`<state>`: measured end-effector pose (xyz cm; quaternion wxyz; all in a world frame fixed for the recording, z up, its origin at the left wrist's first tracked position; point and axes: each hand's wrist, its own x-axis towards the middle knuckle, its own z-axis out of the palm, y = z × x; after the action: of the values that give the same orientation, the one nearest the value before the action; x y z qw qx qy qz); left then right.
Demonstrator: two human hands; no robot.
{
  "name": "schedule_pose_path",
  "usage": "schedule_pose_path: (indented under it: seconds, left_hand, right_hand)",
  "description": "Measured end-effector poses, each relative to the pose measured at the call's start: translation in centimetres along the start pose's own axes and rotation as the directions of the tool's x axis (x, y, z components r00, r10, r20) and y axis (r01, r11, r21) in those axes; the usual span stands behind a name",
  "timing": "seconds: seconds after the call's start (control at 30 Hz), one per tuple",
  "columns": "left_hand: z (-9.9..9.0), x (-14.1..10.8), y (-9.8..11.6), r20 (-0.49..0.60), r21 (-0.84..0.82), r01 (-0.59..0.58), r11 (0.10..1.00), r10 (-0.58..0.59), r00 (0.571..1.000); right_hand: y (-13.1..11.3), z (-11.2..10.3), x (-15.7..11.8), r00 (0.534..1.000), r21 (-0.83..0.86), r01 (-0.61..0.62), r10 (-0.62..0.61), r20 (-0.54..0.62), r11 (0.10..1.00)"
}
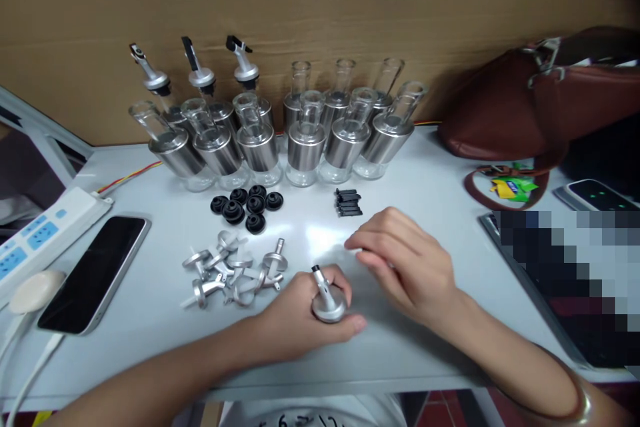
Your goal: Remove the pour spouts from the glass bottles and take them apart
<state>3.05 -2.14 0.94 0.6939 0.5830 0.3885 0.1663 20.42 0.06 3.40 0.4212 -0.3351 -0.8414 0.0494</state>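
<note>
My left hand (295, 320) is closed around a silver pourer spout (330, 307), which stands upright with a small black piece at its tip. My right hand (415, 267) hovers to the right of it, thumb and fingers pinched together; whether anything small is between them is hidden. Just beyond that hand lies a row of small black flip caps (348, 202). Several loose silver pourer spouts (240, 270) lie jumbled left of my left hand. Behind them is a cluster of black rubber stoppers (233, 211).
Glass bottles with steel bands (307, 147) stand in rows at the back, and three pourers (201, 77) top the rear left ones. A phone (95, 273) and power strip (45, 233) lie left. At right are a brown bag (500, 107), a green-yellow wrapper (515, 189) and a partly pixelated device (565, 293).
</note>
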Motion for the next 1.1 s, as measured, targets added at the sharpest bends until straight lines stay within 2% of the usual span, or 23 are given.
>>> schedule_pose_path:
  seconds: [0.07,0.2,0.3,0.4,0.47,0.57,0.63,0.77,0.97,1.03,1.1]
  left_hand:
    - [0.0,0.0,0.1,-0.012,-0.043,-0.022,0.999,0.022,1.0]
    - [0.1,-0.3,-0.3,0.009,-0.093,-0.08,0.992,0.081,0.997]
    - [0.2,-0.3,-1.2,-0.01,-0.105,-0.14,0.985,0.139,0.99]
    - [0.3,-0.1,-2.1,-0.072,-0.147,-0.21,0.967,0.201,0.977]
    - [0.4,0.1,-2.3,-0.101,-0.179,-0.238,0.955,0.223,0.97]
    - [0.5,0.3,-2.2,-0.113,-0.211,-0.254,0.944,0.235,0.965]
    - [0.5,0.3,-2.0,-0.109,-0.214,-0.245,0.946,0.226,0.968]
    - [0.4,0.0,-2.1,-0.101,-0.208,-0.188,0.96,0.17,0.98]
    - [0.3,-0.1,-2.0,-0.088,-0.227,-0.146,0.963,0.129,0.988]
    - [0.3,-0.1,-1.7,-0.087,-0.238,-0.136,0.962,0.118,0.989]
    - [0.2,-0.1,-1.3,-0.07,-0.247,-0.122,0.961,0.108,0.992]
  right_hand:
    - [0.7,-0.5,0.2,0.994,-0.108,-0.093,0.086,-0.064,0.99]
    - [2.9,-1.6,0.6,0.943,-0.248,-0.322,0.286,-0.172,0.914]
    - [4.7,-2.2,0.6,0.896,-0.257,-0.443,0.433,-0.097,0.859]
    - [5.9,-2.3,0.4,0.805,-0.237,-0.576,0.593,0.005,0.783]
    - [6.3,-2.0,0.2,0.753,-0.213,-0.635,0.657,0.045,0.743]
    - [6.8,-1.6,-0.2,0.718,-0.198,-0.67,0.693,0.072,0.715]
    - [7.1,-1.2,-0.4,0.721,-0.23,-0.657,0.688,0.088,0.718]
    - [7.7,-0.7,-1.0,0.759,-0.343,-0.571,0.639,0.127,0.746]
    - [7.7,-0.4,-1.1,0.775,-0.367,-0.545,0.62,0.124,0.754]
    - [7.3,-0.6,-0.9,0.809,-0.375,-0.519,0.583,0.073,0.768]
    - [6.6,-0.9,-0.5,0.863,-0.325,-0.47,0.505,0.03,0.821]
